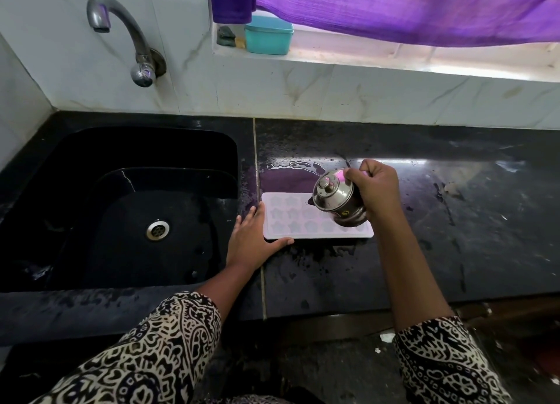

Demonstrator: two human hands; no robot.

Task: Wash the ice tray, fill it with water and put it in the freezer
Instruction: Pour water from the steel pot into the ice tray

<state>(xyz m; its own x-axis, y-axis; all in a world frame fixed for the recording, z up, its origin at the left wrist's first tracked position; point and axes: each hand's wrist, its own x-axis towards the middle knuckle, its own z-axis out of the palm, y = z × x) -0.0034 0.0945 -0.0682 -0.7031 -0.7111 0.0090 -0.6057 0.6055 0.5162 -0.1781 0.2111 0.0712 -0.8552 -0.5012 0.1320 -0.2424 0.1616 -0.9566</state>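
The pale pink star-cup ice tray (291,218) lies on the black counter (454,221), 3 o'clock from the sink (121,191). The flat left hand (251,240) touches its 8 o'clock corner. The right hand (377,188) grips a tipped shiny steel pot (335,196) above its 3 o'clock end.

The tray (291,218) is lying flat on the wet counter (454,221), just right of the sink (121,191). The left hand (253,240) is resting straight fingers against its near-left corner. The right hand (375,188) is gripping a steel kettle (333,197), holding it tilted over the tray's right end.
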